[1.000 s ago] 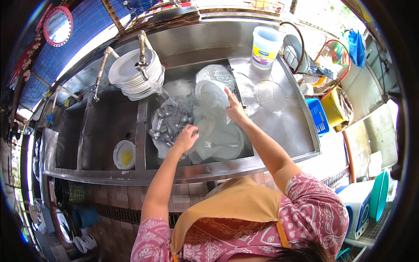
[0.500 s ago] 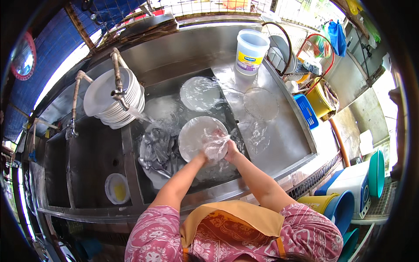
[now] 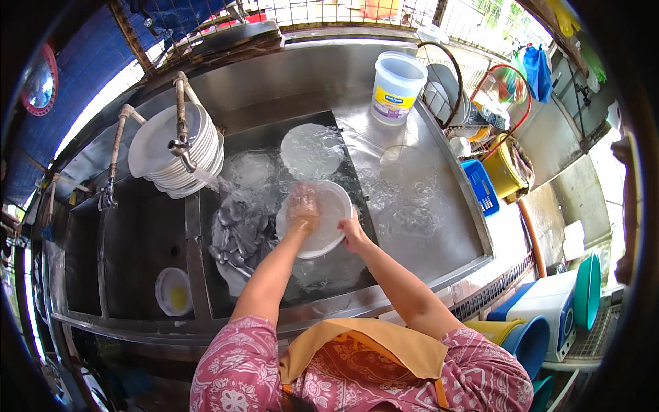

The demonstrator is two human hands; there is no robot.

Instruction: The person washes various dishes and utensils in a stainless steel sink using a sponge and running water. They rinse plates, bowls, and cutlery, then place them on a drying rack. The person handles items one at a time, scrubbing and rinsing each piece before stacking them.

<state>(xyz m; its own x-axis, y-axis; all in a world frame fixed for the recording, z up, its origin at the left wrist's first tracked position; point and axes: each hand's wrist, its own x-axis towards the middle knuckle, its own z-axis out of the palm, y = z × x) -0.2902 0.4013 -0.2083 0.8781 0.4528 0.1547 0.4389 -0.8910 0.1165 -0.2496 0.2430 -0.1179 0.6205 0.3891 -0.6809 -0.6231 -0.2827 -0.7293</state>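
Pinching a likely slippery, stiff dish (image 3: 327,218) by its surest-looking rim in right hand (image 3: 352,233); cannot tell grip of left hand (image 3: 303,207).

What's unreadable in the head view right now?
All in the head view:
- Left hand: finger detail, blurred by water in the dish.
- Right hand: some fingers, hidden behind the dish's rim.
- Cutlery: the count, lost under rippling water and overlap.
- Stacked plates: most faces, covered by one another.
- Yellow thing: too small to identify.
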